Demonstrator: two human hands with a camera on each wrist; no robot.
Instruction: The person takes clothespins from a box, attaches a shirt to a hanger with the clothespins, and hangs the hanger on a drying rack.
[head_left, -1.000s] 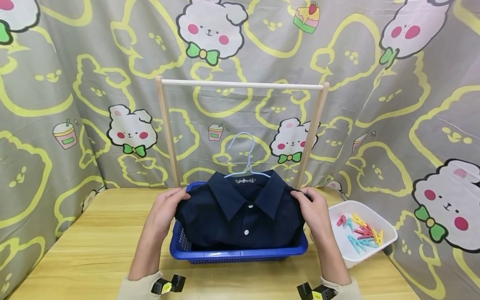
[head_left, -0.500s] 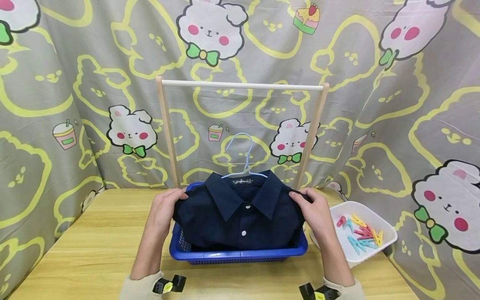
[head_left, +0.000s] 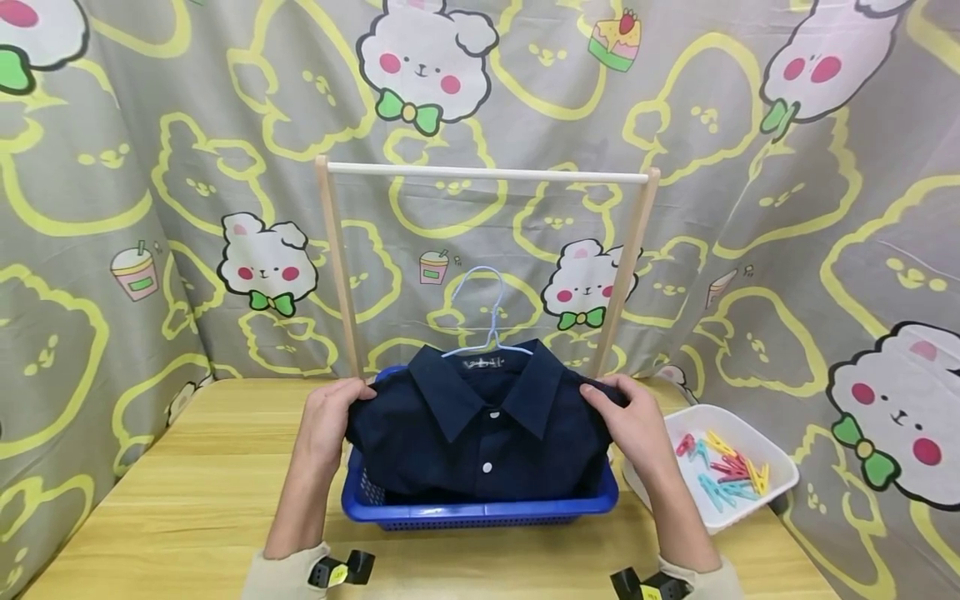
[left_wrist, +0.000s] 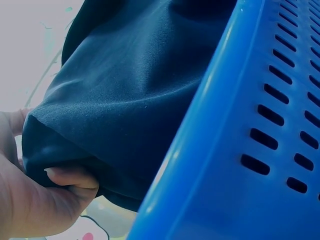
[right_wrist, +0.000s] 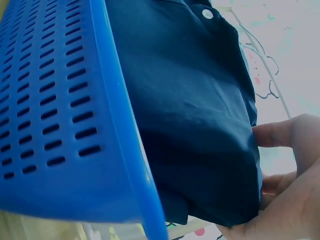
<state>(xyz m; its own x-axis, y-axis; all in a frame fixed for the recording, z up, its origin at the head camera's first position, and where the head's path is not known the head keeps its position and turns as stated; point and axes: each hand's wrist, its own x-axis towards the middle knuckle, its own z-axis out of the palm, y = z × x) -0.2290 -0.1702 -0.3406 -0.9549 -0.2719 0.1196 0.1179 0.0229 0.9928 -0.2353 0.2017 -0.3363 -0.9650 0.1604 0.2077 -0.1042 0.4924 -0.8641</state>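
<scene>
A dark navy collared shirt [head_left: 450, 442] with white buttons lies over the blue basket [head_left: 480, 510], its collar upright toward the back. Inside the neck sits a light-blue wire hanger [head_left: 493, 329], hook pointing up; its lower part is hidden by the cloth. My left hand [head_left: 327, 417] pinches the shirt at its left shoulder, and in the left wrist view the thumb [left_wrist: 72, 179] curls against the fabric. At the opposite shoulder my right hand [head_left: 633, 421] pinches the cloth. The right wrist view has the fingers [right_wrist: 275, 134] at the edge of the shirt, beside the basket wall [right_wrist: 55, 100].
Behind the basket stands a small rack with wooden posts [head_left: 341, 267] and a white crossbar [head_left: 487, 173]. A white tub [head_left: 776, 479] to the right holds several coloured clothespins [head_left: 727, 467]. A patterned curtain [head_left: 465, 83] surrounds the wooden table [head_left: 180, 483].
The shirt and hanger have shifted slightly left over the past second, both hands keeping their grip on the shoulders. The right forearm has moved a little to the right.
</scene>
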